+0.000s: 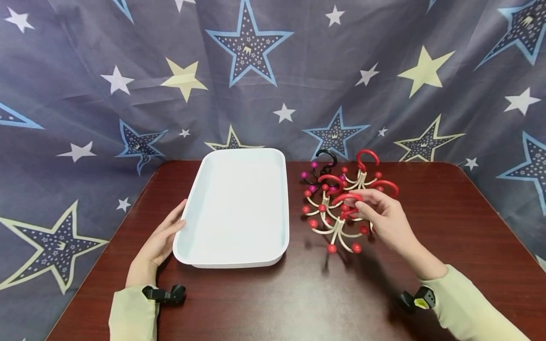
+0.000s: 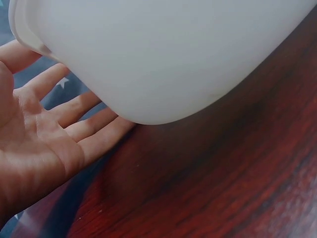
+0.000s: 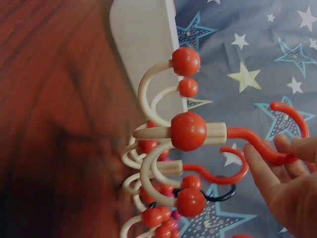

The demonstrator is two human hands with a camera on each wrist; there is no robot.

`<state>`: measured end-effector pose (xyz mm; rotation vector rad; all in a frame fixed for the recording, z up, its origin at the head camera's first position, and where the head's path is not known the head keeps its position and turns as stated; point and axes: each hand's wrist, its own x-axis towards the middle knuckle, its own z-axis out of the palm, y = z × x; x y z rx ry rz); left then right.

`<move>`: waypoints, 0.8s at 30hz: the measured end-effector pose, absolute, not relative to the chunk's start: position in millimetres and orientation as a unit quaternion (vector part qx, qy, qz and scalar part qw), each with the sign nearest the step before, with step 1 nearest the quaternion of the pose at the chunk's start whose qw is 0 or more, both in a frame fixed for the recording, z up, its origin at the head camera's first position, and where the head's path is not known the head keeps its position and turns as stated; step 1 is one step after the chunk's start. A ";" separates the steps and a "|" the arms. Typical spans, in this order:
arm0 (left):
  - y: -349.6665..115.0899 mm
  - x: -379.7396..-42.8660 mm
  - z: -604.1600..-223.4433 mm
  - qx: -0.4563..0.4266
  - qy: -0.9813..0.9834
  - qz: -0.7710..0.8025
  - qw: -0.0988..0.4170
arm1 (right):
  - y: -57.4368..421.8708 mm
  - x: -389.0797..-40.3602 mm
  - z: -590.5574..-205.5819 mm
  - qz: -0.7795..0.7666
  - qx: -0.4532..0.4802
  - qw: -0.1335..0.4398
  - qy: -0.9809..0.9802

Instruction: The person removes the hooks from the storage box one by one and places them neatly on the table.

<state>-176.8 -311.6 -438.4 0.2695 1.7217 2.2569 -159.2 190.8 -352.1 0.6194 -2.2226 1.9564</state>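
My right hand (image 1: 390, 222) pinches the red hook of a multi-armed hanger (image 1: 340, 224), its cream curved arms tipped with red balls. In the right wrist view this hanger (image 3: 188, 131) appears raised above the table. Just behind it sit more hangers of the same kind, one with a cream stem (image 1: 326, 202) and another farther back (image 1: 362, 178); a further red hook (image 1: 389, 184) is partly hidden by the hand. A white tray (image 1: 239, 263) stands left of them. My left hand (image 1: 159, 241) touches its left side, fingers extended along the wall (image 2: 148, 74).
A black hanger with magenta balls (image 1: 328, 169) stands at the back of the cluster. The dark red wooden table (image 1: 264, 303) meets a star-printed cloth (image 1: 290, 90) at its far edge. Each wrist wears a small black camera (image 1: 164, 294).
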 end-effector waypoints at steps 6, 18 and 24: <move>-311.8 -176.7 -436.6 0.098 0.594 0.785 0.144 | 195.7 -158.8 -363.5 0.624 0.197 0.061 -0.754; -314.6 -174.5 -436.5 0.095 0.599 0.783 0.142 | 201.9 -164.8 -386.7 0.634 0.204 0.044 -0.744; -317.1 -174.8 -437.5 0.093 0.609 0.775 0.140 | 204.4 -166.7 -392.1 0.613 0.216 0.059 -0.758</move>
